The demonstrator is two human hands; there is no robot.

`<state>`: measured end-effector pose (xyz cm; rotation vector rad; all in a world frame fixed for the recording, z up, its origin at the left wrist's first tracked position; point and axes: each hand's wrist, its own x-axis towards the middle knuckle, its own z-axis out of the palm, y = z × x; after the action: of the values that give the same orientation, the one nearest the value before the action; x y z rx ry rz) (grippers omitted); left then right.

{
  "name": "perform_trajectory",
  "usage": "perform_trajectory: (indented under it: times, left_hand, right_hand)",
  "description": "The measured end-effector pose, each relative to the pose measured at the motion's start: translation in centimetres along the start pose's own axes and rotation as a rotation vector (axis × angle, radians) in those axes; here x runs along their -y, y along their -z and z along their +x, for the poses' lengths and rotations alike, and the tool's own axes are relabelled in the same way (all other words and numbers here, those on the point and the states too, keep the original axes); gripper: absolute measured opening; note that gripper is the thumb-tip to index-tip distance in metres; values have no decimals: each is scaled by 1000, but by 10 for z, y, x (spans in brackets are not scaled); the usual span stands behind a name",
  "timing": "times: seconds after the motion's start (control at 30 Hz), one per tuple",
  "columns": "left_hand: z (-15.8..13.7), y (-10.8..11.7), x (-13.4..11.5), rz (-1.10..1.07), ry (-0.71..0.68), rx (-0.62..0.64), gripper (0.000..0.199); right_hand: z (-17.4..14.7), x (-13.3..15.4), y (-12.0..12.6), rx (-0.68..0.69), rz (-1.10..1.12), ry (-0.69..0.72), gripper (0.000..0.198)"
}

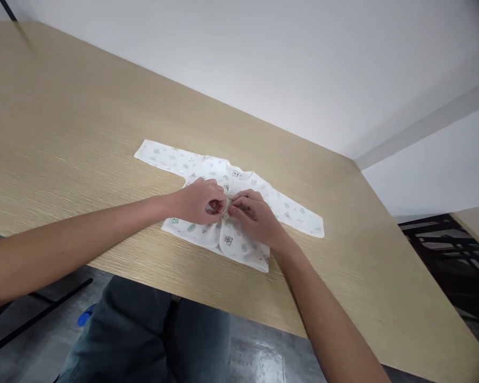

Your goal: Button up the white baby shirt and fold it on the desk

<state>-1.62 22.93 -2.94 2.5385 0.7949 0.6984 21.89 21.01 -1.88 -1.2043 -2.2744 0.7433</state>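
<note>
A small white baby shirt (183, 159) with a pale animal print lies flat on the table, both sleeves spread out to the sides. My left hand (201, 202) pinches the front opening from the left, thumb and fingertips pressed together on the cloth. From the right, my right hand (255, 215) is closed on the facing edge of the same opening, its fingertips almost meeting the left ones. A small round button (225, 216) shows just below the fingertips. The collar is at the far side and the hem faces me.
The shirt lies on a wood-grain table (83, 106) that meets a white wall (263, 64) along its far edge. Dark metal racks (443, 255) stand beyond the right edge. Under the near edge are my legs (143, 330) and a blue item (87, 315) on the floor.
</note>
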Motion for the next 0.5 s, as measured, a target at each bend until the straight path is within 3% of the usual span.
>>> perform_trajectory:
  times: [0.2, 0.5]
  left_hand:
    - [-1, 3, -3, 56, 68, 35, 8]
    - [0, 3, 2, 57, 49, 30, 7]
  right_hand:
    - [1, -9, 1, -52, -17, 16, 23]
    - [2, -10, -3, -68, -88, 75, 22]
